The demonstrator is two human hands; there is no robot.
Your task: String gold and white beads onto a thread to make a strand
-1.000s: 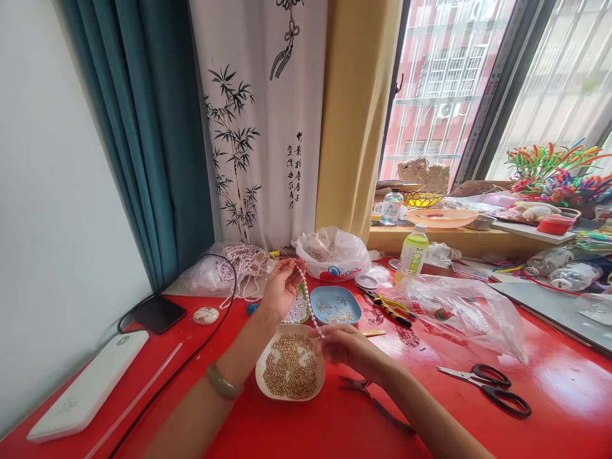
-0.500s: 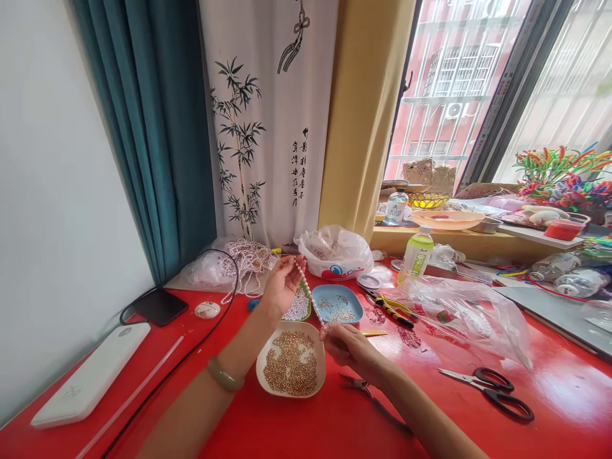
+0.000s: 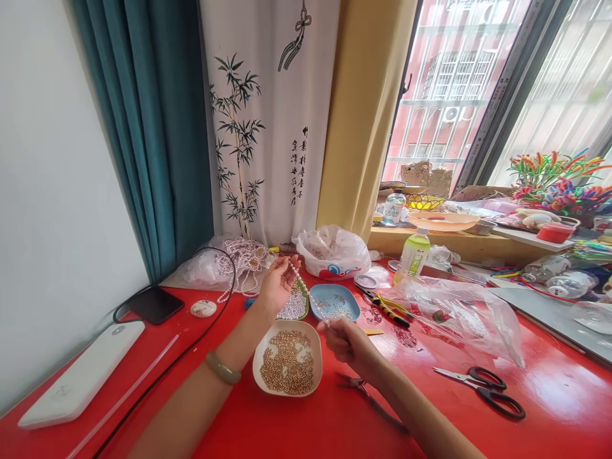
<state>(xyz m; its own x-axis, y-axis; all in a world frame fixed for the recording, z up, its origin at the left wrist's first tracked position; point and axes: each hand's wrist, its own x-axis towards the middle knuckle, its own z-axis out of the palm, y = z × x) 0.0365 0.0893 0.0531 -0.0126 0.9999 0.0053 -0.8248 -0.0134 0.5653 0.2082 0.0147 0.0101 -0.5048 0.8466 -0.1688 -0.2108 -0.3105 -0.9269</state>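
A strand of pale pearl beads (image 3: 307, 293) stretches slantwise between my two hands. My left hand (image 3: 279, 282) pinches its upper end, above the green dish of white beads (image 3: 297, 303). The lower end sits in the closed fingers of my right hand (image 3: 345, 341), beside the blue dish (image 3: 352, 305) of small bits. Just below the strand stands a cream bowl (image 3: 258, 376) holding many gold beads (image 3: 287, 376). Partly under my right forearm lies a pair of pliers (image 3: 356, 382).
Yellow-black pliers (image 3: 394, 312), a plastic bag (image 3: 459, 312) and scissors (image 3: 482, 386) lie to the right. A drink bottle (image 3: 414, 255) stands behind. On the left are a white power bank (image 3: 83, 373), a phone (image 3: 157, 305) and a black cable (image 3: 191, 350). Bagged bead strings (image 3: 243, 258) lie behind.
The view has shifted slightly. Both hands still hold the bead strand stretched between them, and it appears a little slacker and more curved.
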